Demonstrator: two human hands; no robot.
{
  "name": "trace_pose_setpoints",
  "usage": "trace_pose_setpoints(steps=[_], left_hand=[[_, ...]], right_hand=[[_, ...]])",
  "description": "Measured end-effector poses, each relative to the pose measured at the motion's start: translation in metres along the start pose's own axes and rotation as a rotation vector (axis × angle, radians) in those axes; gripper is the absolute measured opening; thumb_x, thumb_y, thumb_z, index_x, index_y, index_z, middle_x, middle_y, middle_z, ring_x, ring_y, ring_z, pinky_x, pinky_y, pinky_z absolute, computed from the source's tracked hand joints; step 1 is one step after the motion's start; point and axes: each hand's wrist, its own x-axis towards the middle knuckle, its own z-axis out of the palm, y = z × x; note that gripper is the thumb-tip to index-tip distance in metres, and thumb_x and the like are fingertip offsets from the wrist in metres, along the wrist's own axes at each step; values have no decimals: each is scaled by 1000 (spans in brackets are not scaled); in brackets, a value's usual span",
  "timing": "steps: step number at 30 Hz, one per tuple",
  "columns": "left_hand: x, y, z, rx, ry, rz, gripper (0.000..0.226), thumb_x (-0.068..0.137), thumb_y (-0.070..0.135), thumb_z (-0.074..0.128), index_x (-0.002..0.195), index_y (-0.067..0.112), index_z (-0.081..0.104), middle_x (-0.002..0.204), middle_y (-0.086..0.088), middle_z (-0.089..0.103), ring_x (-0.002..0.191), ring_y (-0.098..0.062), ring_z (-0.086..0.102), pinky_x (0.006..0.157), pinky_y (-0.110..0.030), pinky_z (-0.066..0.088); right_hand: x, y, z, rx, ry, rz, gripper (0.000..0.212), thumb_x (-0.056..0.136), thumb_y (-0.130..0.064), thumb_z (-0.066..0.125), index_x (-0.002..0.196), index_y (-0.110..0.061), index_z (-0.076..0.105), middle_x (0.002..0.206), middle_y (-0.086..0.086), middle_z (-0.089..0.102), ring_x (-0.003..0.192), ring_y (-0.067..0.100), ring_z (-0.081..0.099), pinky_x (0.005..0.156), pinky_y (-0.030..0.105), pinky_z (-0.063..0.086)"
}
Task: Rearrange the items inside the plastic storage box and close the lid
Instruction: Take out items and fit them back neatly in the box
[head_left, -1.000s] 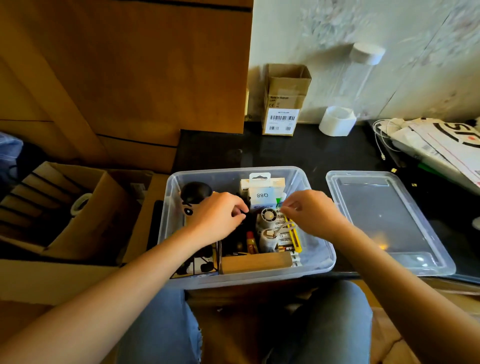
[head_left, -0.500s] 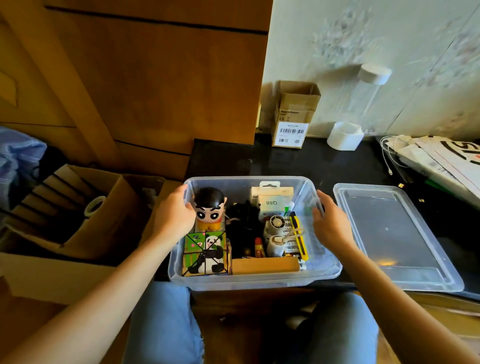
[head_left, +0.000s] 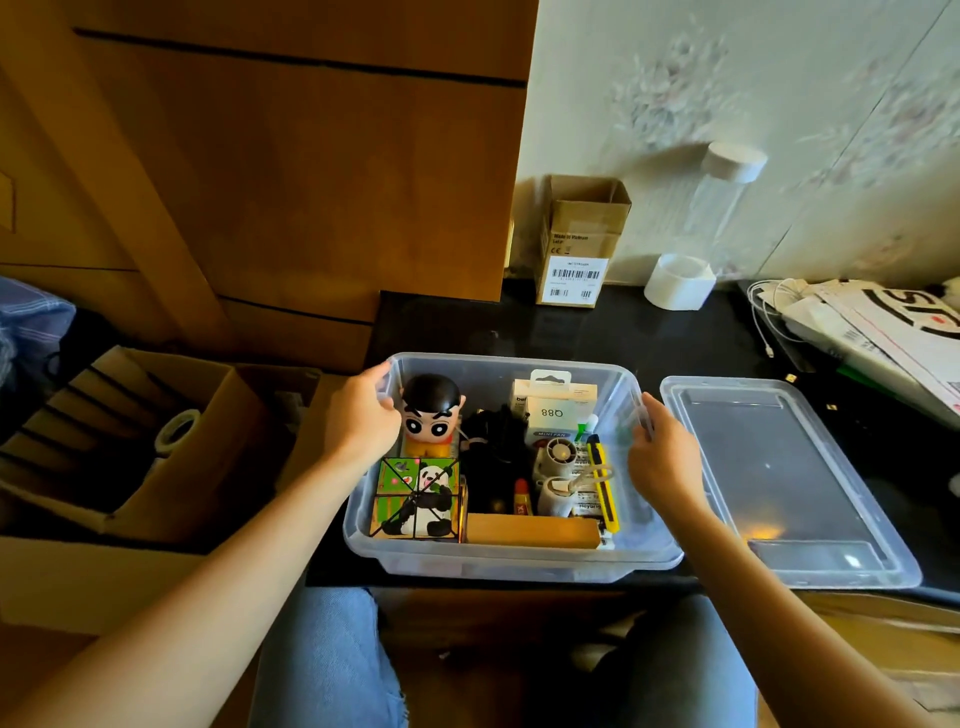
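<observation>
The clear plastic storage box (head_left: 514, 564) stands on the dark counter before me with no lid on it. Inside are a cartoon boy figure (head_left: 431, 410), a panda picture cube (head_left: 415, 499), a white mini-fan package (head_left: 553, 410), a yellow utility knife (head_left: 605, 486), a wooden block (head_left: 532, 531) and dark items in the middle. My left hand (head_left: 361, 418) grips the box's left rim. My right hand (head_left: 662, 449) grips the right rim. The clear lid (head_left: 779, 478) lies flat to the right of the box.
An open cardboard carton (head_left: 156, 452) with a tape roll stands at the left. A small brown box (head_left: 582, 241), a clear bottle (head_left: 719, 202) and a white cup (head_left: 678, 280) stand at the back wall. Papers and cables (head_left: 872, 322) lie at the right.
Both hands came out of the box, where they handled the items, and moved apart onto its left and right rims. The figure and panda cube now show.
</observation>
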Motion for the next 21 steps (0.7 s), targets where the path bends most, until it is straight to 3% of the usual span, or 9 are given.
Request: trace_pose_setpoints(steps=[3, 5, 7, 9, 11, 13, 16, 18, 21], left_hand=[[4, 0, 2, 9, 3, 18, 52, 93, -3, 50, 142, 13, 43, 138, -9, 53, 124, -25, 52, 84, -22, 39], [4, 1, 2, 27, 1, 29, 52, 93, -2, 49, 142, 13, 42, 139, -9, 52, 125, -25, 51, 87, -25, 41], [4, 1, 0, 49, -6, 26, 52, 94, -2, 49, 143, 14, 41, 140, -10, 51, 126, -26, 50, 93, -30, 43], [3, 1, -2, 70, -12, 20, 52, 93, -1, 50, 143, 13, 40, 140, -11, 51, 126, -27, 50, 95, -32, 44], [3, 0, -3, 76, -21, 19, 51, 94, 0, 49, 143, 13, 41, 138, -11, 53, 124, -28, 52, 94, -33, 45], [3, -1, -4, 71, -30, 11, 51, 94, 1, 49, 143, 14, 41, 137, -11, 53, 124, -28, 52, 94, -33, 45], [4, -2, -6, 50, -62, -6, 52, 94, 1, 48, 144, 16, 40, 138, -10, 52, 125, -27, 50, 95, -32, 44], [3, -4, -8, 30, -96, -2, 52, 95, 2, 48, 144, 16, 38, 140, -10, 50, 126, -26, 49, 97, -33, 43], [1, -11, -11, 26, -110, 21, 50, 94, 5, 50, 142, 14, 40, 140, -10, 50, 125, -26, 50, 97, -33, 43]], right_hand=[[3, -2, 0, -48, 15, -24, 43, 99, -11, 38, 142, -11, 37, 133, 11, 54, 118, 28, 54, 95, 39, 46], [5, -5, -2, -104, 6, -29, 43, 98, -9, 39, 142, -11, 37, 131, 12, 55, 116, 28, 55, 93, 38, 46], [6, -9, -4, -189, -25, -27, 47, 97, -7, 41, 143, -9, 32, 138, 14, 49, 124, 31, 48, 100, 40, 41], [1, -18, -2, -209, 22, -103, 51, 95, -7, 45, 144, -10, 30, 146, 11, 37, 135, 28, 34, 109, 38, 31], [-14, -34, 4, -88, 73, -274, 48, 94, -8, 47, 141, -15, 36, 146, 4, 38, 132, 19, 37, 106, 26, 33], [-32, -54, 16, 3, -107, -444, 36, 95, -13, 48, 131, -19, 50, 132, 0, 54, 112, 12, 53, 90, 12, 41], [-51, -76, 42, -63, -533, -575, 27, 97, -17, 46, 119, -16, 62, 113, 3, 66, 98, 15, 62, 78, 13, 45], [-54, -84, 53, -82, -616, -544, 30, 98, -15, 43, 122, -12, 60, 112, 7, 65, 93, 17, 60, 75, 14, 44], [-52, -88, 62, -65, -644, -485, 29, 99, -17, 42, 114, -6, 65, 103, 12, 67, 90, 27, 61, 77, 28, 47]])
